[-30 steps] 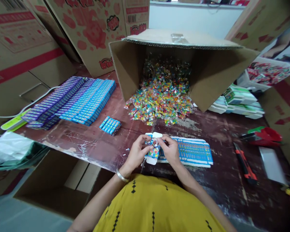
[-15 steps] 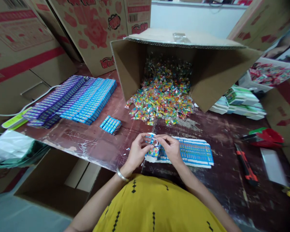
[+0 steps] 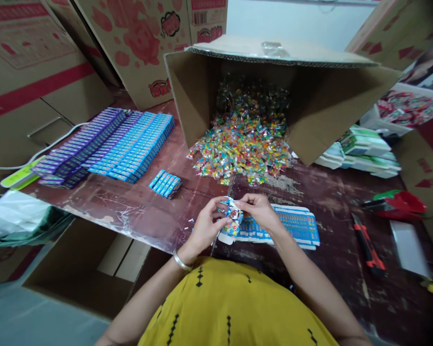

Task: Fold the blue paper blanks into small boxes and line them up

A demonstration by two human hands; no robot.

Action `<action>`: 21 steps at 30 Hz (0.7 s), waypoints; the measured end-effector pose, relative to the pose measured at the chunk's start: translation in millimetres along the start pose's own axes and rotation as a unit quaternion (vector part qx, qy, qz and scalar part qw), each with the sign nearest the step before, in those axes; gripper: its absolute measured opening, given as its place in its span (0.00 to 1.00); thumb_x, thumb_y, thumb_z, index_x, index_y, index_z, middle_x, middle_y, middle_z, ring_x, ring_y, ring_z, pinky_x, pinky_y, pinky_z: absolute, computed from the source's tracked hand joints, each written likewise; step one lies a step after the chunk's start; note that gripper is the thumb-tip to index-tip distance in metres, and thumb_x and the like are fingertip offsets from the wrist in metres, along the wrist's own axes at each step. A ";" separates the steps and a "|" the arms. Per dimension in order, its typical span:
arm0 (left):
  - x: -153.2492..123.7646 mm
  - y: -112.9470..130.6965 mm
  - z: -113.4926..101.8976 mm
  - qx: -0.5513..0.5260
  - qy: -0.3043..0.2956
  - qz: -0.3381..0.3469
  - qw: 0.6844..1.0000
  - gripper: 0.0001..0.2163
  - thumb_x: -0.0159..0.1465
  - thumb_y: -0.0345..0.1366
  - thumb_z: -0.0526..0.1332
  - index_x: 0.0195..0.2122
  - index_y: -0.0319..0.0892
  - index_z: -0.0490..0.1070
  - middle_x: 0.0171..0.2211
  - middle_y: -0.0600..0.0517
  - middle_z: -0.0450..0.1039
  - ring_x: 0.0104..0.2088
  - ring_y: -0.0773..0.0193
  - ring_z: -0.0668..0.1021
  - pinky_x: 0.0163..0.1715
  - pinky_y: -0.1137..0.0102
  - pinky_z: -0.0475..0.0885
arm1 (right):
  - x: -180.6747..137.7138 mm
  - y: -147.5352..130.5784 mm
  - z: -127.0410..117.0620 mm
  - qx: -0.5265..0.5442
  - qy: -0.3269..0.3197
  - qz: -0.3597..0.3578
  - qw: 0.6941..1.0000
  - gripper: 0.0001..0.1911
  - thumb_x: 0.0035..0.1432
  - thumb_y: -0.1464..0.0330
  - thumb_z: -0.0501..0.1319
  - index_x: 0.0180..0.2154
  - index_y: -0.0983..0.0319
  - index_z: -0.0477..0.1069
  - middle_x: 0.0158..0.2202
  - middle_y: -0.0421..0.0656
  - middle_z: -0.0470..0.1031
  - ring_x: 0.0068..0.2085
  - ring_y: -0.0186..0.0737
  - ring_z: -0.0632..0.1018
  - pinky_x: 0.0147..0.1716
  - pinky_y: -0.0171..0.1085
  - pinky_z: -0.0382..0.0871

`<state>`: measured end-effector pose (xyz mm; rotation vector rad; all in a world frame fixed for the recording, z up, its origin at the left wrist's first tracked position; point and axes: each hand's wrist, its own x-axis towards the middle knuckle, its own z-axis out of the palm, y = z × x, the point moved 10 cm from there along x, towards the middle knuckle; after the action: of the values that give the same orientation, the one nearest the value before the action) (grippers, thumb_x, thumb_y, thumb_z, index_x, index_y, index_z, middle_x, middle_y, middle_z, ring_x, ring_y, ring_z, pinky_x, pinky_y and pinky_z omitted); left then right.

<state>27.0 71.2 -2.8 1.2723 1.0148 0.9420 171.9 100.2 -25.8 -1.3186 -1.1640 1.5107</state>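
Worn dark wooden table [image 3: 332,202], hemmed in by printed cardboard cartons. Centre back: large open carton [image 3: 310,96] tipped on its side, spilling wrapped candies [image 3: 241,149]. Left: rows of filled purple and blue small boxes [image 3: 108,146]; a short cluster of blue boxes [image 3: 165,184] apart from them. Near edge: left hand [image 3: 205,226] and right hand [image 3: 260,211] both pinching one small printed box [image 3: 232,220], held just above a stack of flat blue box blanks [image 3: 292,226]. Right: orange utility knife [image 3: 368,250]; red-and-green tape dispenser [image 3: 397,202].
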 end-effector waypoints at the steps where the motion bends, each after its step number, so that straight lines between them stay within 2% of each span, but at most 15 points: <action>1: 0.3 -0.6 -0.4 0.001 0.000 -0.002 1.000 0.25 0.55 0.28 0.66 0.55 0.44 0.65 0.41 0.50 0.70 0.41 0.63 0.76 0.41 0.69 0.74 | -1.2 -3.2 0.0 -0.021 0.003 -0.011 1.000 0.17 0.48 0.56 0.69 0.24 0.62 0.72 0.20 0.36 0.70 0.22 0.32 0.69 0.22 0.33 0.63; 4: 0.9 -3.9 -1.6 -0.008 0.002 -0.009 1.000 0.25 0.56 0.29 0.66 0.56 0.44 0.65 0.42 0.49 0.71 0.42 0.62 0.76 0.43 0.69 0.73 | -11.6 -25.2 1.9 -0.132 0.032 -0.101 0.986 0.15 0.55 0.58 0.65 0.23 0.61 0.72 0.21 0.38 0.70 0.24 0.34 0.70 0.24 0.34 0.64; 7: 0.9 -8.3 -2.2 -0.035 0.003 -0.014 0.999 0.22 0.58 0.30 0.64 0.55 0.44 0.68 0.45 0.48 0.73 0.42 0.62 0.76 0.44 0.68 0.72 | -30.0 -47.6 15.5 -0.217 0.033 -0.199 0.955 0.12 0.60 0.61 0.61 0.29 0.59 0.76 0.30 0.42 0.76 0.32 0.39 0.75 0.34 0.37 0.69; 11: 1.6 -17.9 -3.4 -0.064 0.004 -0.037 0.997 0.17 0.57 0.32 0.65 0.48 0.41 0.71 0.45 0.47 0.75 0.43 0.61 0.77 0.45 0.67 0.71 | -35.5 -48.9 23.2 -0.232 -0.020 -0.224 0.946 0.09 0.61 0.62 0.61 0.38 0.57 0.78 0.39 0.44 0.79 0.42 0.42 0.78 0.42 0.40 0.71; 13: 3.2 -21.0 -5.6 -0.075 0.009 -0.045 0.996 0.16 0.55 0.32 0.67 0.45 0.41 0.70 0.41 0.49 0.75 0.40 0.63 0.77 0.42 0.69 0.72 | -23.2 -44.8 9.8 -0.248 -0.026 -0.217 0.944 0.10 0.61 0.62 0.60 0.40 0.56 0.78 0.41 0.44 0.79 0.42 0.42 0.78 0.43 0.41 0.71; 14: 4.3 -21.8 -8.4 -0.082 0.018 -0.046 0.995 0.16 0.54 0.33 0.68 0.43 0.41 0.69 0.38 0.51 0.75 0.38 0.65 0.77 0.40 0.71 0.72 | -13.4 -43.7 -3.1 -0.270 -0.006 -0.213 0.939 0.10 0.61 0.62 0.60 0.40 0.56 0.78 0.41 0.44 0.79 0.42 0.42 0.79 0.42 0.41 0.71; 15: 5.4 -22.6 -12.3 -0.089 0.033 -0.047 0.994 0.15 0.53 0.34 0.70 0.40 0.41 0.68 0.35 0.53 0.74 0.36 0.66 0.76 0.37 0.72 0.72 | -2.5 -44.7 -22.8 -0.299 0.049 -0.209 0.930 0.10 0.61 0.62 0.60 0.42 0.57 0.77 0.41 0.44 0.79 0.40 0.42 0.79 0.41 0.41 0.71; 17: 6.9 -25.3 -21.5 -0.104 0.069 -0.056 0.991 0.16 0.51 0.36 0.71 0.34 0.41 0.64 0.30 0.57 0.71 0.30 0.70 0.74 0.31 0.76 0.70 | 19.2 -46.1 -56.9 -0.404 0.150 -0.189 0.882 0.10 0.60 0.64 0.61 0.43 0.58 0.76 0.40 0.45 0.79 0.38 0.44 0.79 0.41 0.43 0.70; 19: 6.9 -28.3 -29.5 -0.122 0.099 -0.072 0.985 0.17 0.52 0.38 0.71 0.32 0.41 0.61 0.28 0.58 0.68 0.27 0.72 0.72 0.24 0.78 0.68 | 41.5 -42.1 -68.4 -0.494 0.162 -0.172 0.837 0.14 0.55 0.66 0.65 0.45 0.59 0.75 0.39 0.47 0.79 0.40 0.47 0.78 0.42 0.44 0.69; 21: 5.4 -30.5 -34.6 -0.152 0.118 -0.092 0.977 0.17 0.53 0.39 0.70 0.36 0.42 0.64 0.31 0.57 0.68 0.26 0.72 0.72 0.21 0.78 0.69 | 57.6 -36.6 -69.3 -0.529 0.150 -0.174 0.817 0.17 0.50 0.69 0.68 0.44 0.59 0.75 0.41 0.48 0.79 0.44 0.50 0.77 0.44 0.44 0.68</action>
<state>-4.4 84.1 -34.4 0.8125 1.1011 1.0740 232.6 173.9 -7.4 -1.7863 -1.9938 0.2663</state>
